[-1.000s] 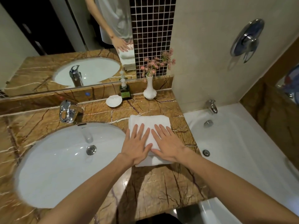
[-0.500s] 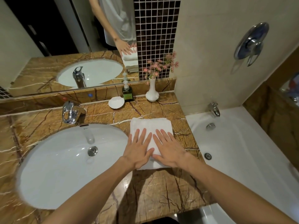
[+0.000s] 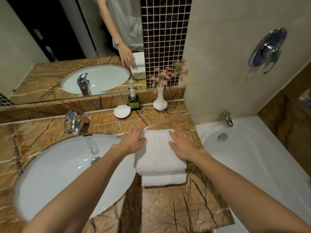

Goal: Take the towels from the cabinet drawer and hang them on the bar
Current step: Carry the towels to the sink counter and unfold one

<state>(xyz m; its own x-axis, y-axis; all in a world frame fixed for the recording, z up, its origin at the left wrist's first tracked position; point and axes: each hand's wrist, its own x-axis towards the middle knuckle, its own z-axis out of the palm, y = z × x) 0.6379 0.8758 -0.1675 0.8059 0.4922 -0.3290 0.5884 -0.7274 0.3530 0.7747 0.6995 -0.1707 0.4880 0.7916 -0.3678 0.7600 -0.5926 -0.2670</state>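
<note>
Two folded towels (image 3: 159, 158) are stacked on the desk (image 3: 159, 207), under and between the hands. The stack's left edge is touched by the left hand (image 3: 133, 142) and its top is pressed by the right hand (image 3: 183, 146), fingers straight. Beyond the hands, a vase (image 3: 159, 102) is seen.

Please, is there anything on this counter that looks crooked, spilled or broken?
Nothing is spilled or broken. Only the towels are uneven: the lower towel sticks out toward the person from under the top towel, whose left edge reaches the sink rim. The left hand and right hand touch the top towel.
</note>
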